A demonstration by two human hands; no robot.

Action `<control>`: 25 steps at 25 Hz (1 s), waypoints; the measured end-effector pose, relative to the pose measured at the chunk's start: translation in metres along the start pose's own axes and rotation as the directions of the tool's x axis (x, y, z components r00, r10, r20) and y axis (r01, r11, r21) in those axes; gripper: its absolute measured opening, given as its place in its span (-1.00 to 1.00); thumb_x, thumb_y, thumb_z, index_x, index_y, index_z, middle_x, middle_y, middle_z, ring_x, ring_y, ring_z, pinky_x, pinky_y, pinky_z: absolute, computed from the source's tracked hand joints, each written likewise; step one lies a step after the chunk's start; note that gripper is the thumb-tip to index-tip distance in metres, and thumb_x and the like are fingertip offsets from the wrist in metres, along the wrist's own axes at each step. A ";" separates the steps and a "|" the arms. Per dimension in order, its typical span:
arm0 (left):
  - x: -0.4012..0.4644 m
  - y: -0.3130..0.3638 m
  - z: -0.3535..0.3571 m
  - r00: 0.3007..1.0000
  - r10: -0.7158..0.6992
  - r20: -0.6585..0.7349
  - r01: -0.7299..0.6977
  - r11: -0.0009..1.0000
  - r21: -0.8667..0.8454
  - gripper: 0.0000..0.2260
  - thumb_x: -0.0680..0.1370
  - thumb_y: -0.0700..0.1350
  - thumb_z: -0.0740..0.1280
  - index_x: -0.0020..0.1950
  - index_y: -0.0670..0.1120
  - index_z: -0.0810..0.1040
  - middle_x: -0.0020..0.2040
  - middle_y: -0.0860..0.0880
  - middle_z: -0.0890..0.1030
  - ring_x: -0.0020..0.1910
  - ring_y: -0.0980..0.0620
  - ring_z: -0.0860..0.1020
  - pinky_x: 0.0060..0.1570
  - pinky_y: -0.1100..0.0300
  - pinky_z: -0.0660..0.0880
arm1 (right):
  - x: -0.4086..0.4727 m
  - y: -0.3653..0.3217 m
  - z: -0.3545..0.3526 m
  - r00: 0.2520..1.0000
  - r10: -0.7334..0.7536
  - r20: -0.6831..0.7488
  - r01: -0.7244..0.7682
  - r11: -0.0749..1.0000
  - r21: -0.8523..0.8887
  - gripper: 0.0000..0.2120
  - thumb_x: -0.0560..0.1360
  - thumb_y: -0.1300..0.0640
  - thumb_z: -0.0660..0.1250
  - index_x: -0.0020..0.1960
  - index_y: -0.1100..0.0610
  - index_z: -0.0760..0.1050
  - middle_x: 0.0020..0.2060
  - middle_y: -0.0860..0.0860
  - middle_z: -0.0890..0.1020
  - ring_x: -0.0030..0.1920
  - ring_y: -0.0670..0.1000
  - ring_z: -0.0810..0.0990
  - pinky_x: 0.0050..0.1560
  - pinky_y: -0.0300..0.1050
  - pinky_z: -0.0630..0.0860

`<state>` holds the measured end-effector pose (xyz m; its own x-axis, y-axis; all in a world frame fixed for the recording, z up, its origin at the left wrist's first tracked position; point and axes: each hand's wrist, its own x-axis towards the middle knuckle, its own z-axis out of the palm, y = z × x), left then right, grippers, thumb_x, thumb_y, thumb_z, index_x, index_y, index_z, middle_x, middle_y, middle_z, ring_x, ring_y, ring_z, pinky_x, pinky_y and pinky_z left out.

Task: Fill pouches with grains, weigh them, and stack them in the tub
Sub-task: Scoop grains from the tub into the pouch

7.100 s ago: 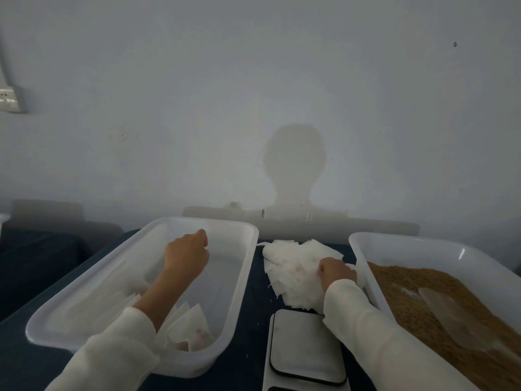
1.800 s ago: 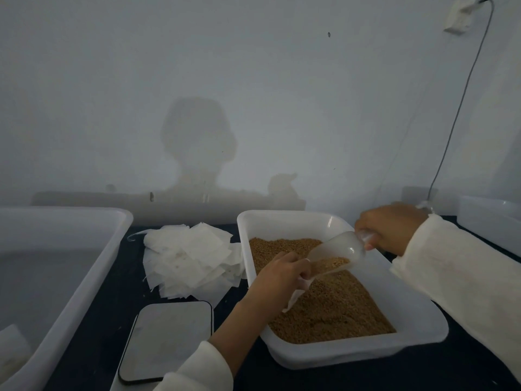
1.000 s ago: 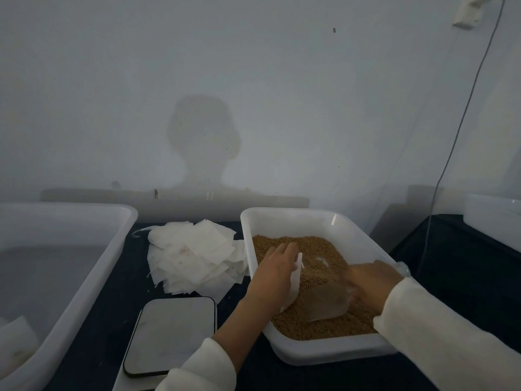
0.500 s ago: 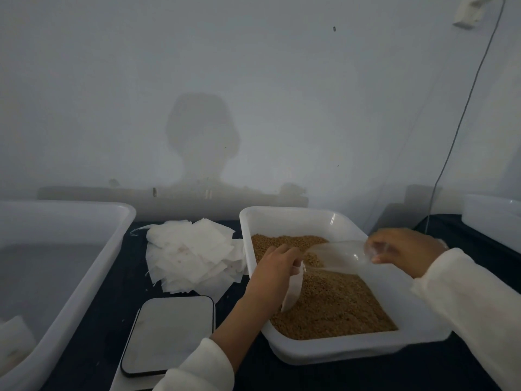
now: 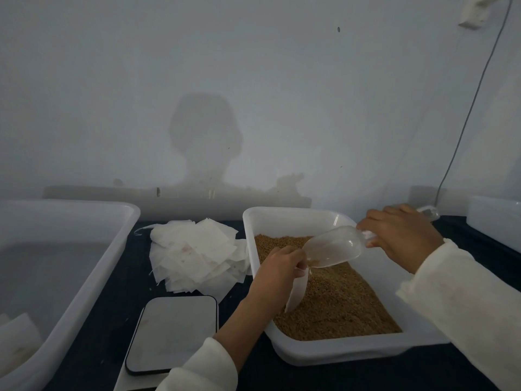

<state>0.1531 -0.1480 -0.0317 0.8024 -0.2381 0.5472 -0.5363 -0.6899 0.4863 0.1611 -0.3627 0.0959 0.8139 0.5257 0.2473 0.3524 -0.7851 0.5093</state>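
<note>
From the head view, the left hand [image 5: 277, 268] pinched a white pouch [image 5: 296, 289] by its mouth over the grain tray [image 5: 338, 352]. The right hand [image 5: 401, 238] gripped a clear scoop [image 5: 332, 246], tipped with its lip at the pouch opening. The empty pouch pile [image 5: 194, 255] lay behind the scale [image 5: 173, 333]; the tub [image 5: 84, 266] stood left.

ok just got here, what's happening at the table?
A person is filling a pouch with grain. The left hand holds a small white pouch over the grain tray, and the right hand tips a clear scoop at its mouth. The scale has nothing on it. Empty pouches sit piled behind it; the tub is on the left.
</note>
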 end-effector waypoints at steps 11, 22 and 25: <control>-0.001 0.004 -0.002 0.998 -0.068 -0.007 0.068 0.997 0.028 -0.84 0.54 -0.39 0.20 -0.02 -0.15 0.39 -0.13 0.03 0.39 -0.13 0.03 0.46 -0.24 0.30 0.28 | -0.016 -0.023 0.032 0.960 0.209 0.186 -0.228 0.970 0.089 -0.78 0.58 0.07 0.17 0.20 0.08 0.39 0.09 -0.01 0.45 0.09 0.00 0.47 0.09 -0.10 0.41; -0.001 0.004 -0.012 0.976 -0.214 -0.029 0.208 0.968 -0.137 -0.91 0.61 -0.32 0.09 -0.01 -0.16 0.34 -0.12 -0.19 0.49 -0.21 0.02 0.35 -0.24 0.18 0.26 | -0.004 -0.080 0.098 0.865 0.231 0.445 -0.338 0.924 0.177 -0.52 0.56 -0.06 0.15 0.44 0.05 0.24 0.36 0.05 0.35 0.33 0.10 0.32 0.31 0.07 0.28; -0.001 0.005 -0.013 0.975 -0.219 -0.022 0.211 0.958 -0.195 -0.92 0.61 -0.30 0.10 -0.01 -0.15 0.34 -0.14 -0.13 0.47 -0.21 0.04 0.36 -0.24 0.21 0.29 | 0.006 -0.079 0.085 0.879 0.204 0.431 -0.469 0.535 0.703 -0.49 0.50 -0.06 0.32 0.39 0.02 0.31 0.31 -0.01 0.44 0.29 0.03 0.42 0.32 0.04 0.39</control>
<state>0.1464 -0.1418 -0.0208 0.8946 -0.0659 0.4419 -0.3954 -0.5774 0.7143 0.1777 -0.3260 -0.0131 0.9864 0.1611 -0.0340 0.1318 -0.8966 -0.4227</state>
